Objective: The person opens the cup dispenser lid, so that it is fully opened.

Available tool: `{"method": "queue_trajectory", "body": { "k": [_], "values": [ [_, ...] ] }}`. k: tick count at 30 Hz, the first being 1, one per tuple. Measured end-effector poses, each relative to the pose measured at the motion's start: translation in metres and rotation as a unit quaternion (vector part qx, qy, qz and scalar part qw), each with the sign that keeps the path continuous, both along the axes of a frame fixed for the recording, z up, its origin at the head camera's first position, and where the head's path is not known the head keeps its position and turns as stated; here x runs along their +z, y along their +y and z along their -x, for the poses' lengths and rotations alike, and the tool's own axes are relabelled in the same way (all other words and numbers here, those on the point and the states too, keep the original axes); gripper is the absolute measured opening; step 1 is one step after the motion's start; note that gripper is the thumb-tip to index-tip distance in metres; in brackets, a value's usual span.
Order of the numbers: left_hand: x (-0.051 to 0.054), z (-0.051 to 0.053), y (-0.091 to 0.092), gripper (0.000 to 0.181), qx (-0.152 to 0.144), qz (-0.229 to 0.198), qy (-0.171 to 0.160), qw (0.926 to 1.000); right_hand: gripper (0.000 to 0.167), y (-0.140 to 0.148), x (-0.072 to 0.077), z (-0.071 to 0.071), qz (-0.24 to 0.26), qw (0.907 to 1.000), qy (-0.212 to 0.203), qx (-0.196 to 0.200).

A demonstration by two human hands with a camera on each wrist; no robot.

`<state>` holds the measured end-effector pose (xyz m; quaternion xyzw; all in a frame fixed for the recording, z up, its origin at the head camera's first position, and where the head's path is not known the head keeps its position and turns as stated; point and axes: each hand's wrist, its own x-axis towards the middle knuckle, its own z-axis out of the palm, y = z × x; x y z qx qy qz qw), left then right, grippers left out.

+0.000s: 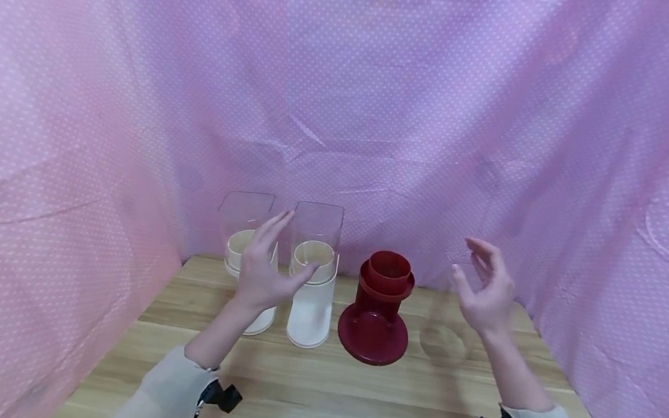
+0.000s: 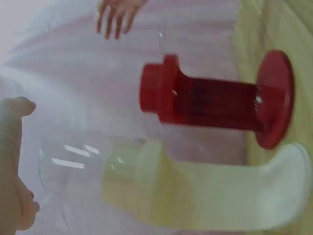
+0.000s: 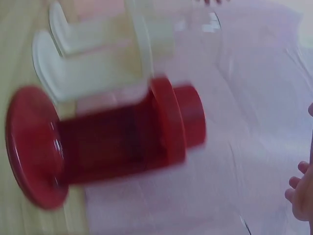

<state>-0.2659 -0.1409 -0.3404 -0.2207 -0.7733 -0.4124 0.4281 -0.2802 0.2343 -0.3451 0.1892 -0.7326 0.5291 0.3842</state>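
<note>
While left hand and right hand flank a red stand, fingers spread loosely.

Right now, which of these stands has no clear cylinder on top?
The red stand, rightmost of the three: it stands uncovered, whereas the left white stand and middle white stand each carry a clear cylinder.
</note>
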Motion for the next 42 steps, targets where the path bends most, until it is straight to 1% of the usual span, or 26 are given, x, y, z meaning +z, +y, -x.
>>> {"method": "queue_trajectory", "body": {
  "k": [1,3,4,7,9,11,13,15,19,22,25,28,31,34,36,39,42],
  "values": [
    [-0.004,0.0,-0.004,0.094,0.003,-0.004,-0.014,0.9999,0.058,-0.008,-0.001,-0.002,-0.005,0.9998,0.001,0.018],
    [-0.013,0.002,-0.01,0.099,-0.003,-0.012,-0.048,0.9988,0.059,-0.025,-0.003,-0.006,-0.019,0.9985,-0.006,0.05],
    [-0.017,0.002,-0.011,0.101,-0.012,-0.018,-0.069,0.9974,0.06,-0.034,-0.004,-0.007,-0.023,0.9973,-0.014,0.068],
    [-0.029,0.007,-0.014,0.106,-0.035,-0.026,-0.137,0.9895,0.062,-0.062,-0.004,-0.01,-0.043,0.9914,-0.05,0.113],
    [-0.036,0.011,-0.014,0.11,-0.041,-0.024,-0.18,0.9826,0.063,-0.08,-0.003,-0.01,-0.061,0.9859,-0.073,0.138],
    [-0.041,0.015,-0.014,0.111,-0.043,-0.022,-0.208,0.9769,0.065,-0.097,-0.003,-0.009,-0.071,0.9799,-0.092,0.162],
    [-0.044,0.021,-0.014,0.11,-0.049,-0.02,-0.221,0.974,0.068,-0.112,-0.003,-0.005,-0.08,0.9736,-0.108,0.185],
    [-0.047,0.027,-0.015,0.108,-0.061,-0.024,-0.219,0.9735,0.07,-0.127,-0.005,0.0,-0.078,0.9668,-0.129,0.206],
    [-0.052,0.034,-0.015,0.103,-0.085,-0.039,-0.211,0.9729,0.074,-0.148,-0.014,0.006,-0.082,0.9555,-0.176,0.222],
    [-0.054,0.036,-0.013,0.099,-0.094,-0.053,-0.209,0.972,0.077,-0.159,-0.02,0.009,-0.09,0.9514,-0.186,0.229],
    [-0.055,0.035,-0.01,0.096,-0.102,-0.066,-0.211,0.97,0.08,-0.168,-0.023,0.013,-0.092,0.9501,-0.182,0.237],
    [-0.058,0.035,-0.007,0.094,-0.111,-0.074,-0.218,0.9668,0.085,-0.174,-0.025,0.014,-0.092,0.9526,-0.184,0.224],
    [-0.06,0.035,-0.004,0.093,-0.108,-0.077,-0.222,0.9659,0.086,-0.178,-0.028,0.017,-0.094,0.9577,-0.186,0.199],
    [-0.059,0.036,-0.004,0.09,-0.104,-0.08,-0.21,0.9688,0.086,-0.182,-0.028,0.02,-0.099,0.9632,-0.183,0.171],
    [-0.056,0.038,-0.004,0.088,-0.097,-0.076,-0.199,0.9722,0.086,-0.184,-0.027,0.023,-0.102,0.9669,-0.174,0.156],
    [-0.053,0.041,-0.004,0.087,-0.087,-0.069,-0.188,0.9758,0.086,-0.184,-0.024,0.025,-0.1,0.9708,-0.167,0.14],
    [-0.049,0.041,-0.002,0.086,-0.079,-0.061,-0.18,0.9787,0.086,-0.18,-0.02,0.025,-0.095,0.9731,-0.163,0.132]
  ]
}}
